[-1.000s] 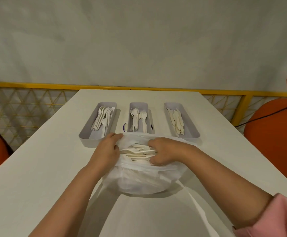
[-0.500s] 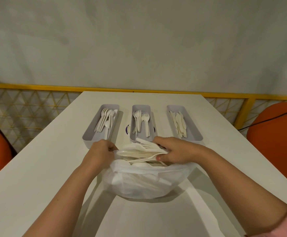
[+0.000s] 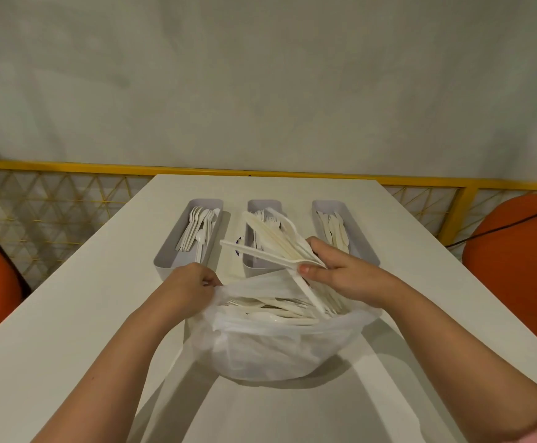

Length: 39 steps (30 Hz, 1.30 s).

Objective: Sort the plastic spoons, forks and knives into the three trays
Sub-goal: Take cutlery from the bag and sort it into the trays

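At centre left, the spoon tray (image 3: 168, 262) holds smooth, round-bowled spoons (image 3: 197, 230). Just below it the left hand (image 3: 190, 287) pinches the crinkled rim of the thin, translucent bag (image 3: 276, 350) and keeps its mouth open. The bundle (image 3: 273, 239) of stiff, glossy white cutlery was level with that mouth half a second ago. Now it fans up in front of the fork tray (image 3: 254, 266), clenched in the curled fingers of the right hand (image 3: 340, 273). It looks ready for sorting. Flat knives (image 3: 332, 227) lie in the knife tray (image 3: 363, 243) at centre right.

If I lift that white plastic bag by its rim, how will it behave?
Probably floppy: the plastic bag is thin, crinkled and slumped on the table. Its rim would likely collapse if the left hand lets go. The loose cutlery inside may shift.
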Available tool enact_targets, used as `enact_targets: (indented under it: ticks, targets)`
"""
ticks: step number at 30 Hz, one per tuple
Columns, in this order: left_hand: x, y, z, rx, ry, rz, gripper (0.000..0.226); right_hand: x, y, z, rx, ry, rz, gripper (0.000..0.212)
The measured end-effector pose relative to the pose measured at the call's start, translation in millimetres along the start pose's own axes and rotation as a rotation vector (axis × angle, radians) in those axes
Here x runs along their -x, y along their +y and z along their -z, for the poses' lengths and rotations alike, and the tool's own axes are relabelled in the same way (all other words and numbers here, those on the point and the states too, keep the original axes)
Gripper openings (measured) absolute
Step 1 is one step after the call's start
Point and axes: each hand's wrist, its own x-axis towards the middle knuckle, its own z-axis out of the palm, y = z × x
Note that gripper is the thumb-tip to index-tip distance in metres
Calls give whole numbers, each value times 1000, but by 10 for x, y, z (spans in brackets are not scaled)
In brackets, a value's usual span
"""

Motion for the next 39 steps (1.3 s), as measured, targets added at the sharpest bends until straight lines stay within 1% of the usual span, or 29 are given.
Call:
enact_targets:
  ticks: [3, 6, 8, 10, 12, 16, 18, 22, 26, 30, 32, 34, 36, 38, 39]
  targets:
    - [-10, 29, 37, -33, 9, -37, 35, -19, -56, 19, -39, -5, 42, 11]
    - [12, 84, 66, -38, 4, -76, 29, -28, -74, 7, -35, -95, 49, 9]
    - [36, 113, 77, -8, 12, -71, 25, -30, -65, -13, -58, -151, 39, 10]
    - [54, 140, 78, 13, 16, -75, 22, -33, -45, -19, -90, -166, 24, 10]
    - [48, 153, 65, -9, 34, -108, 21, -40, -26, -6, -158, -142, 26, 12]
    - [-49, 232, 37, 30, 227, -161, 19, -64, -19, 38, -310, -12, 31, 21]
    - [-130, 333, 20, 40, 254, -188, 18, -88, -22, 52, -392, 47, 40, 24]
    - [-362, 577, -51, 20, 177, -179, 18, -119, -28, 63, -512, 108, 37, 17]
    - [-658, 730, -197, -23, 90, -79, 18, -114, -60, 70, -636, 121, 27, 22]
    - [-817, 837, -378, -151, -4, 20, 28, -139, -74, 88, -698, 141, -9, 23]
    - [-863, 858, -443, -237, -26, 59, 34, -165, -73, 96, -725, 152, -26, 23]
    - [-900, 862, -470, -270, -46, 74, 36, -193, -71, 103, -755, 160, -45, 21]
    - [-937, 858, -456, -240, -80, 69, 31, -230, -70, 112, -779, 159, -63, 18]
    - [-953, 847, -391, -213, -124, 33, 14, -271, -80, 123, -804, 154, -73, 16]
    - [-927, 850, -326, -198, -143, 19, 9, -295, -90, 128, -819, 152, -77, 15]
